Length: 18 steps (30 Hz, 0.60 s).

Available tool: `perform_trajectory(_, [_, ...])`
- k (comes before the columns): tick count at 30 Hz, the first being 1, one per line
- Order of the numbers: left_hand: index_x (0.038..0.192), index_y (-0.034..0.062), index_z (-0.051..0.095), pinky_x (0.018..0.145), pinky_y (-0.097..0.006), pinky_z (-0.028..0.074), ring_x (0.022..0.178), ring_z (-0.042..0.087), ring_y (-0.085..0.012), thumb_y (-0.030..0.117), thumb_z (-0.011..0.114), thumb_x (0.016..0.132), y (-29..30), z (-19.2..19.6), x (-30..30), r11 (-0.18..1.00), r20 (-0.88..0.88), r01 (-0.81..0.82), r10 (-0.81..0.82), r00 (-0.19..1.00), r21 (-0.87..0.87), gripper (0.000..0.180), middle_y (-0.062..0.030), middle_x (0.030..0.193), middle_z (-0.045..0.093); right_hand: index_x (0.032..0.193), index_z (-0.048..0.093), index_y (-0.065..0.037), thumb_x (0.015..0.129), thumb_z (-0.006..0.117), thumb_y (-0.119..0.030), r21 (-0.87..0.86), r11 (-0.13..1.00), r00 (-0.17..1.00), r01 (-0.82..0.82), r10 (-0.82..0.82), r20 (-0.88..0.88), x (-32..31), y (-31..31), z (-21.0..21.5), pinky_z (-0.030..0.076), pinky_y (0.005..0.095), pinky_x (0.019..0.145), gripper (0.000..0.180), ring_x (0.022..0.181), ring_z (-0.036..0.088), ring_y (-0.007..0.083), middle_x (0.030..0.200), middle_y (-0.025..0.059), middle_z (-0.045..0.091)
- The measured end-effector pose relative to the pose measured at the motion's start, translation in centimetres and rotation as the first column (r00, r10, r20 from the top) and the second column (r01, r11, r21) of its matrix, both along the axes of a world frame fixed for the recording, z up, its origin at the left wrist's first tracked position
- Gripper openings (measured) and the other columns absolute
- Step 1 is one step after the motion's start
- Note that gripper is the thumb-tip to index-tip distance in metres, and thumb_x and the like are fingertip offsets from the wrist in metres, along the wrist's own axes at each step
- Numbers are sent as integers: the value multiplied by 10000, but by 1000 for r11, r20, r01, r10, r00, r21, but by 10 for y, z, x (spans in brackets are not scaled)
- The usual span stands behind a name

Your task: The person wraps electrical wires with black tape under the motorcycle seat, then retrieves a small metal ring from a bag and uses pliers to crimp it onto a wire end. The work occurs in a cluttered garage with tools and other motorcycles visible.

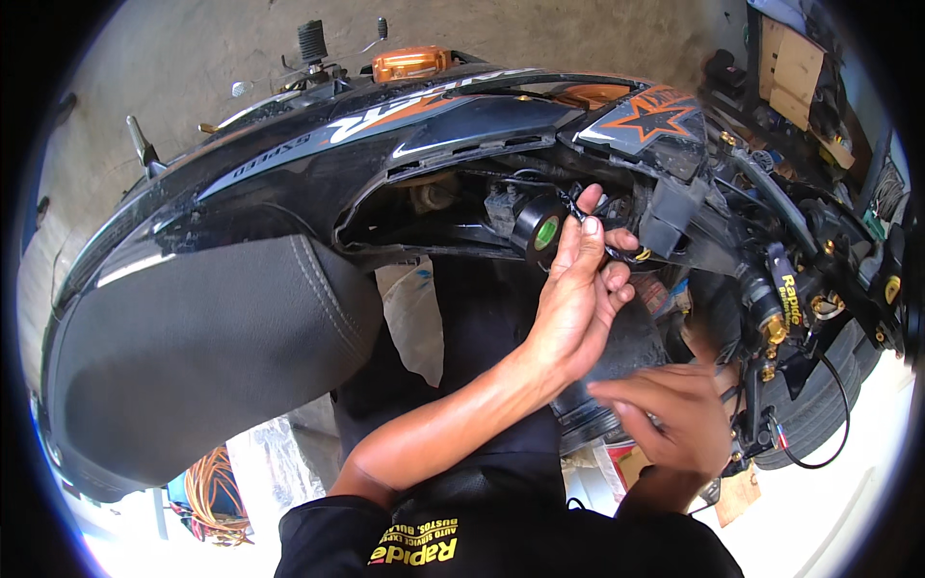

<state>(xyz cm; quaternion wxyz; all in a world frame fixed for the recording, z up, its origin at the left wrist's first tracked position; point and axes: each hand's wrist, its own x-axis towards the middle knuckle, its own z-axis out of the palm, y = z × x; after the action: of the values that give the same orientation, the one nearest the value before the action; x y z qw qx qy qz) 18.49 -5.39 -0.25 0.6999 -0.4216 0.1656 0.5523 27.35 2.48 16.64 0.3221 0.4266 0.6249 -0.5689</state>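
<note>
A black motorcycle with orange and white graphics on its glossy side panels (405, 125) fills the view, its broad matte-black seat (202, 356) curving across the left and its rear tyre (819, 405) showing at the lower right. Below the side panel a dark opening (434, 207) exposes the machine's innards — brackets, black plastic housings and loose wiring. To the right, the stripped rear frame shows gold-coloured bolts and fittings (776, 328) and a thin black cable (838, 414) looping downward.

The person's left hand (578, 289) reaches up into the opening, thumb and fingers pinched on a bundle of thin black wires (590, 210), with a roll of black electrical tape with a green core (540, 231) held against the fingers just at the left of the bundle. The right hand (674, 409) hangs lower and apart from the left, near the rear wheel, fingers drawn loosely together; whether it grips anything cannot be told. A coil of orange cord (212, 491) lies on the floor at the lower left.
</note>
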Motion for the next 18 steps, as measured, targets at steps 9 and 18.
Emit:
perform_trajectory(9, [1582,107,514,1027,-388,595,1189,685,-188,290,589,1189,-28,-40,36,990,-156,-59,79,985,127,440,-108,1362,652,1142,777,-87,753,951,-248,588,384,686,-712,561,464,-109,-22,-152,555,447,947,456,1220,623,294,1271,83,644])
perform_trajectory(18, [1511,71,538,1124,-412,548,1327,646,-182,249,610,1183,-27,-13,13,984,-203,158,-171,964,-76,380,-96,1424,640,1121,718,-27,790,951,-380,536,526,745,-660,550,378,-115,10,-131,658,501,787,537,937,763,400,1087,204,691])
